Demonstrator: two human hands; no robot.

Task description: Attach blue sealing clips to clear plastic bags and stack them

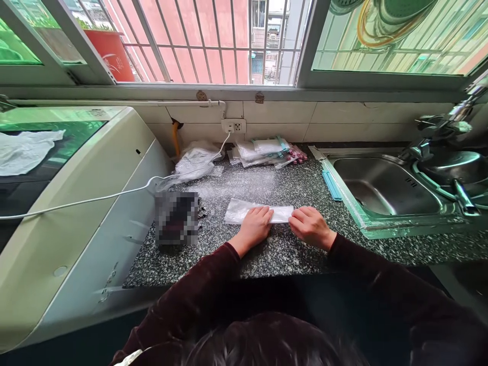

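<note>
A clear plastic bag, long and narrow, lies flat across the speckled stone counter. My left hand rests palm down on its middle, fingers stretched out flat over the plastic. At the right end of the bag, my right hand is closed, with thumb and fingers pinching the edge. Whatever is under my left palm is hidden.
Behind my hands lie a pile of plastic packets and crumpled clear plastic. A blurred-out dark object sits left, near a washing machine and white cable. Blue strips lie beside the steel sink.
</note>
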